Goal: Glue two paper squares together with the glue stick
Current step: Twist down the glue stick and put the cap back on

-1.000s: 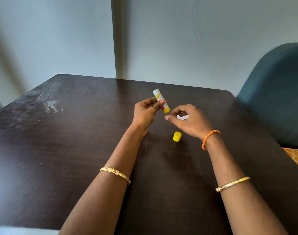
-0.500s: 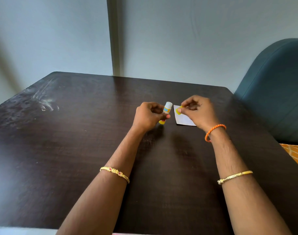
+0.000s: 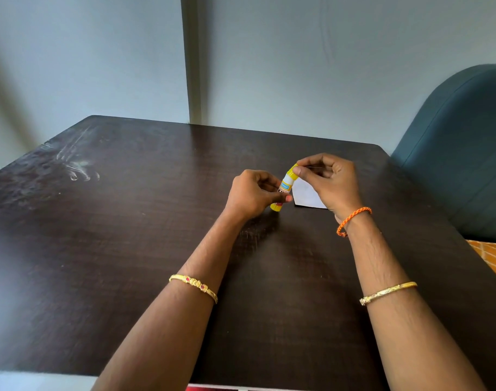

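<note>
My left hand [image 3: 255, 193] grips a glue stick [image 3: 284, 187], white with a yellow base, tilted with its top end up and to the right. My right hand [image 3: 330, 182] pinches the yellow cap [image 3: 293, 169] that sits at the stick's top end. A white paper square [image 3: 306, 196] lies flat on the dark table [image 3: 128, 249], just right of the stick and partly hidden under my right hand. I cannot tell whether it is one sheet or two stacked.
The dark wooden table has pale scuff marks [image 3: 77, 167] at its far left. A blue-green upholstered chair [image 3: 461, 153] stands at the right, with an orange patterned cloth [image 3: 492, 258] below it. A grey wall rises behind the table.
The yellow cap lay loose on the table a second ago; my right hand has picked it up and brought it onto the stick's top. The stick was turned base-down.
</note>
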